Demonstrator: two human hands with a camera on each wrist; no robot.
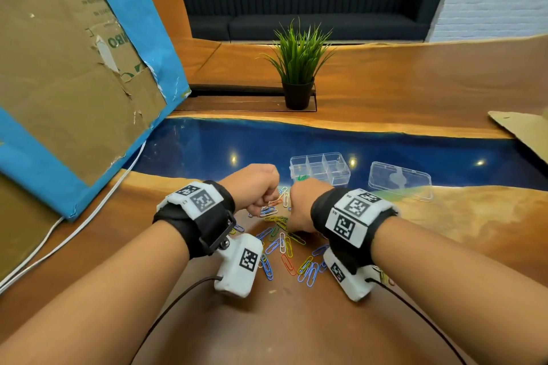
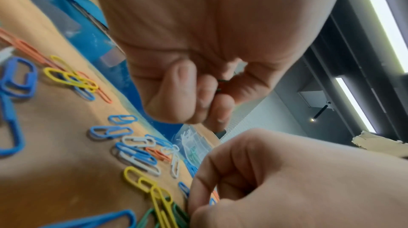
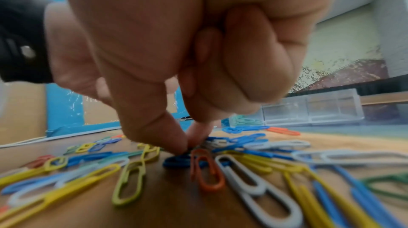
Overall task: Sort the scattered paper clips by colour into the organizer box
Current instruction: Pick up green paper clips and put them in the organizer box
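- I see the wooden table (image 1: 385, 83) with its blue resin band filling the head view from the middle down; everything else sits on it.
- At the upper left of that view a cardboard panel (image 1: 59, 83) edged in blue leans over the table, and a white cable (image 1: 74, 231) runs below it toward the lower left.
- A potted plant (image 1: 298, 68) stands upright in the upper centre, well behind my working area.
- My left hand (image 1: 252, 187) is at centre frame, just above the pile, fingers curled into a fist; in the left wrist view the fingers (image 2: 198, 95) grip something small with green and red showing between them, too hidden for me to name surely.
- My right hand (image 1: 305, 204) is just beside it, to the right; in the right wrist view thumb and forefinger (image 3: 163, 127) are pressed together tip down on the pile, pinching at a dark clip I cannot tell the colour of.
- The organizer box (image 1: 320, 169) sits open just above the right hand on the blue band, with green paper clips (image 1: 302, 178) in its near-left compartment.
- Its clear lid (image 1: 400, 181) lies flat to the right, apart from the box.
- The scattered paper clips (image 1: 284, 246), blue, yellow, white, orange and green, lie between and below both wrists.
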